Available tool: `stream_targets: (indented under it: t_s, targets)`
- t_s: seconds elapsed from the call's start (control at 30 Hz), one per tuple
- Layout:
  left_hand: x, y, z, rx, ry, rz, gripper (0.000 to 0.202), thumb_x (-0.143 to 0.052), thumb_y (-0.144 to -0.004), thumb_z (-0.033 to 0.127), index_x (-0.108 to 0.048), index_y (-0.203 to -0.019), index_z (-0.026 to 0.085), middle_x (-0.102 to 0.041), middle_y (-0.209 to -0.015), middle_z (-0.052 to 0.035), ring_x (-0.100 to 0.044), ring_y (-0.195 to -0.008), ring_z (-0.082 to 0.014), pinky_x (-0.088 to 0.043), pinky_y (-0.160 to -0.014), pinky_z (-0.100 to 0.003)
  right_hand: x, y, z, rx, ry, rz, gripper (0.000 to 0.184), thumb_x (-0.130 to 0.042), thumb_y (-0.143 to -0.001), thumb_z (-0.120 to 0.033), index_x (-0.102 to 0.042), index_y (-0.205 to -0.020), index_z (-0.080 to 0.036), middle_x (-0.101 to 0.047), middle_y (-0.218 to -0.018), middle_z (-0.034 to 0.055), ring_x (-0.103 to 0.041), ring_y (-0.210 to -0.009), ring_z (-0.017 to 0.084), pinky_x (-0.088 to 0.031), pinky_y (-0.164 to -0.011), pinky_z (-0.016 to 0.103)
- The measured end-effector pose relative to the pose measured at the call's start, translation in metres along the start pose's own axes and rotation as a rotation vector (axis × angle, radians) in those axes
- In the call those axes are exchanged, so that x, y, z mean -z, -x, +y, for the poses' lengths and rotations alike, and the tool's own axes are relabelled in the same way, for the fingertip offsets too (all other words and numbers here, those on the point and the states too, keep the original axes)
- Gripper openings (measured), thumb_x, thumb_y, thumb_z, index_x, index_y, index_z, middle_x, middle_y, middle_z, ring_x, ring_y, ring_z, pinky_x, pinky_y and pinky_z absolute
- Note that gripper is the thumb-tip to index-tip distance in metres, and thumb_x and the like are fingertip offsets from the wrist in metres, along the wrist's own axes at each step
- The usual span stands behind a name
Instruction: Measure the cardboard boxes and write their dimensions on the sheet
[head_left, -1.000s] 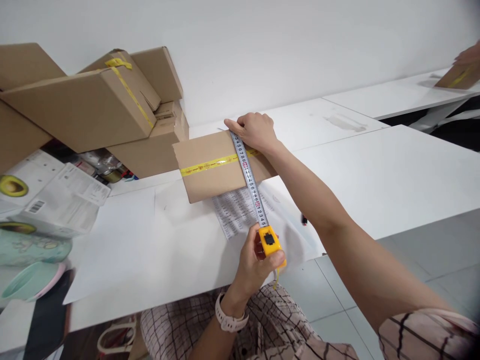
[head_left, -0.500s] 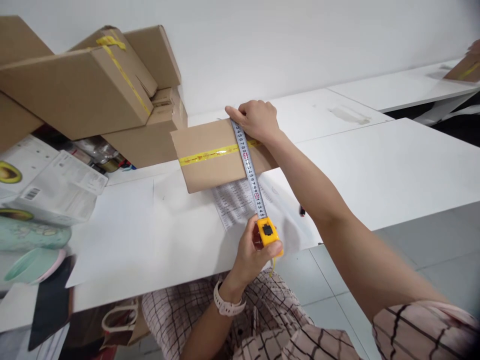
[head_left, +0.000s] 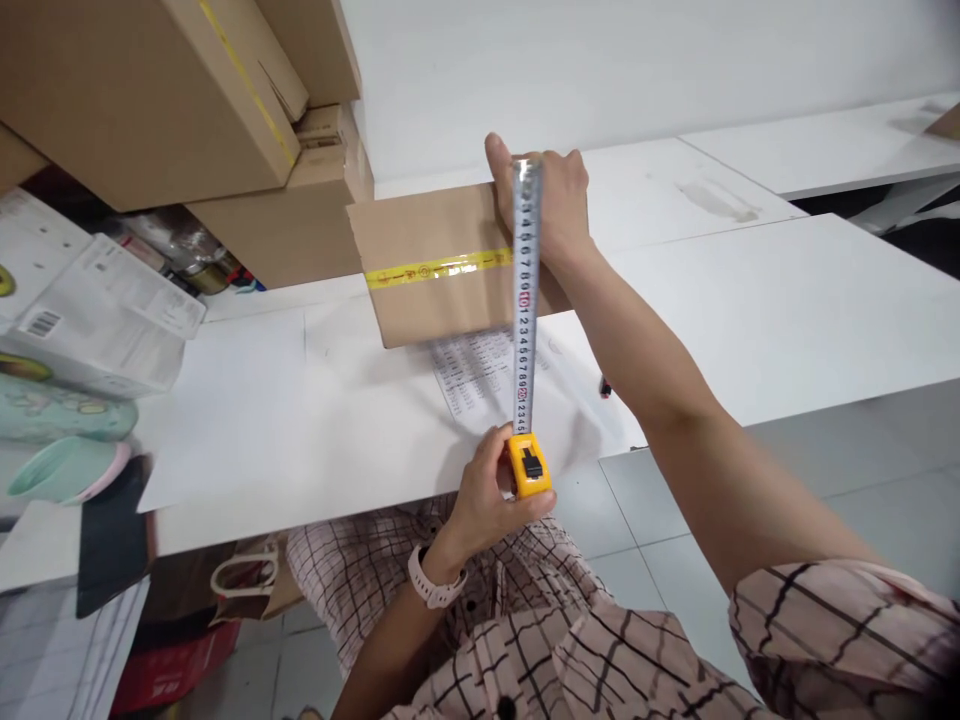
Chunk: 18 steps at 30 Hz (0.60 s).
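Observation:
A flat brown cardboard box point(head_left: 431, 262) with a yellow tape stripe lies on the white table point(head_left: 750, 320). My left hand point(head_left: 491, 495) is closed round the yellow tape measure case point(head_left: 529, 467) at the table's near edge. The steel blade point(head_left: 523, 300) runs straight up from the case. My right hand point(head_left: 551, 205) pinches the blade's end at the box's far right corner. A printed sheet point(head_left: 480, 375) lies partly under the box.
Large cardboard boxes point(head_left: 172, 90) are stacked at the back left. Further left lie a white printed carton point(head_left: 90, 315) and mint-green items point(head_left: 64, 440). A dark flat object point(head_left: 112, 535) lies at the near left edge. More white tables point(head_left: 825, 150) stand to the right.
The blade has swung from a slant to nearly vertical. My right hand moved right along the box's far edge, my left hand shifted slightly. The view tilted down.

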<state>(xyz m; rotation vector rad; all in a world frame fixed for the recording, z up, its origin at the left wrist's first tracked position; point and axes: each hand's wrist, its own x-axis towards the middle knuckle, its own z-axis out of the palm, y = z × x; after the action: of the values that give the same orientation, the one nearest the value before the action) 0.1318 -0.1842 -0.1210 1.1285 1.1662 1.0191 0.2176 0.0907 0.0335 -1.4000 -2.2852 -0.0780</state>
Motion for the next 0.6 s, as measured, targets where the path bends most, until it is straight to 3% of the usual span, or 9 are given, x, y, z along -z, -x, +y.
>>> stream_targets:
  t_s: [0.1, 0.2, 0.4, 0.5, 0.6]
  targets:
    - [0.004, 0.004, -0.001, -0.018, -0.048, -0.049, 0.067, -0.085, -0.066, 0.027, -0.057, -0.126, 0.023, -0.065, -0.111, -0.0081, -0.064, -0.093, -0.0221, -0.055, -0.081, -0.033, 0.001, 0.018, -0.007, -0.094, 0.058, 0.136, 0.083, 0.005, -0.103, -0.058, -0.069, -0.096, -0.022, -0.071, -0.095, 0.0166, -0.064, -0.102, 0.037, -0.042, -0.096, 0.054]
    - [0.009, 0.005, -0.003, -0.040, -0.083, -0.076, 0.069, -0.086, -0.067, 0.029, -0.056, -0.129, 0.023, -0.064, -0.112, -0.0086, -0.064, -0.091, -0.0214, -0.056, -0.080, -0.033, -0.008, 0.046, -0.004, -0.097, 0.058, 0.199, 0.081, 0.003, -0.105, -0.054, -0.071, -0.102, -0.022, -0.071, -0.102, 0.0154, -0.062, -0.110, 0.038, -0.041, -0.098, 0.057]
    - [0.013, 0.003, -0.007, -0.063, -0.187, -0.113, 0.074, -0.086, -0.066, 0.032, -0.052, -0.131, 0.023, -0.064, -0.112, -0.0071, -0.064, -0.083, -0.0185, -0.058, -0.078, -0.036, -0.067, 0.107, 0.022, -0.027, -0.080, 0.402, 0.060, -0.014, -0.109, -0.045, -0.070, -0.115, -0.025, -0.070, -0.116, 0.0098, -0.057, -0.124, 0.035, -0.035, -0.106, 0.063]
    - [0.014, 0.003, -0.008, -0.076, -0.197, -0.110, 0.075, -0.086, -0.066, 0.032, -0.052, -0.133, 0.023, -0.064, -0.110, -0.0060, -0.065, -0.083, -0.0180, -0.059, -0.081, -0.036, -0.095, 0.109, 0.029, 0.019, -0.187, 0.457, 0.050, -0.022, -0.110, -0.042, -0.069, -0.116, -0.027, -0.071, -0.119, 0.0080, -0.057, -0.124, 0.030, -0.033, -0.111, 0.062]
    - [0.015, 0.003, -0.008, -0.071, -0.199, -0.113, 0.074, -0.085, -0.067, 0.033, -0.052, -0.133, 0.023, -0.065, -0.111, -0.0061, -0.065, -0.084, -0.0183, -0.060, -0.079, -0.036, -0.098, 0.089, 0.031, 0.070, -0.324, 0.396, 0.047, -0.028, -0.110, -0.047, -0.069, -0.117, -0.027, -0.071, -0.126, 0.0061, -0.058, -0.125, 0.027, -0.032, -0.115, 0.060]
